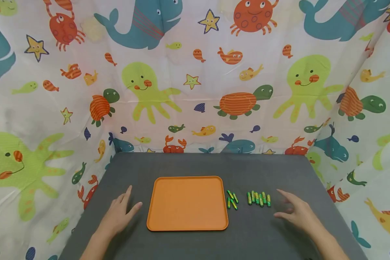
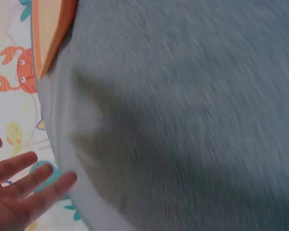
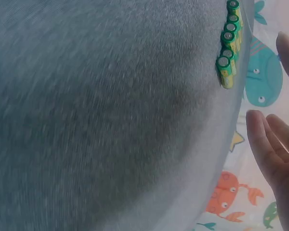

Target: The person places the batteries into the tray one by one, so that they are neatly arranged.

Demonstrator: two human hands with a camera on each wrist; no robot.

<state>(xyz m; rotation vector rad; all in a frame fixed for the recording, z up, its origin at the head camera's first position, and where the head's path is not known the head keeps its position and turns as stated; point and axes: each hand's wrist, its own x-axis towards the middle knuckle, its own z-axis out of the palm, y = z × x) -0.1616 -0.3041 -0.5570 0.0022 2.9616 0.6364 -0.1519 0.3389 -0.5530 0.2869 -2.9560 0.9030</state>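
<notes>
An orange rectangular tray lies on the grey table, bare inside. Just past its right edge is a loose group of several small green and yellow batteries, pointing different ways. Farther right, more batteries lie side by side in an uneven row; their round ends show in the right wrist view. My left hand hovers left of the tray, fingers spread, holding nothing. My right hand is held to the right of the battery row, thumb apart from the fingers, with nothing in its grasp.
The dark grey table is enclosed at the back and sides by a white curtain printed with sea animals. Shadows of both hands fall on the table surface.
</notes>
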